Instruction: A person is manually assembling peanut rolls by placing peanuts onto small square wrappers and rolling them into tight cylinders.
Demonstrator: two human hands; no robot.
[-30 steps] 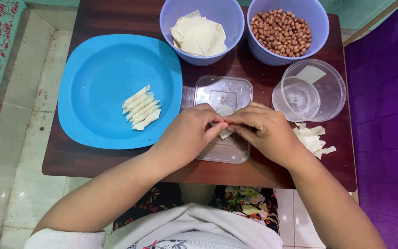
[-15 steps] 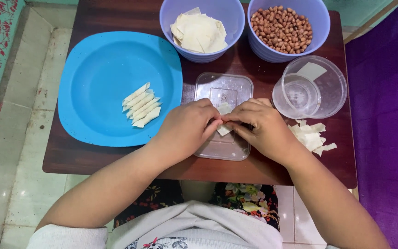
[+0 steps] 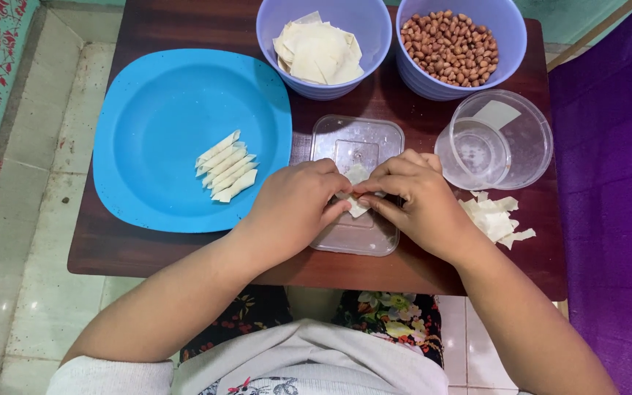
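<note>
My left hand (image 3: 294,208) and my right hand (image 3: 415,201) meet over a clear plastic lid (image 3: 357,146) lying flat on the dark wooden table (image 3: 184,252). Between their fingertips they pinch a small pale dough wrapper (image 3: 358,192), partly hidden by the fingers. Left of the hands stands a large blue plate (image 3: 162,117) with several rolled dough sticks (image 3: 227,166) lying side by side.
At the back stand two lilac bowls: one with wrapper sheets (image 3: 320,51), one with peanuts (image 3: 449,45). A clear round container (image 3: 499,139) sits at the right, with torn wrapper scraps (image 3: 493,218) in front of it. Tiled floor surrounds the small table.
Both hands stay over the lid, the fingers shifting slightly as they work the wrapper. Nothing else on the table has moved.
</note>
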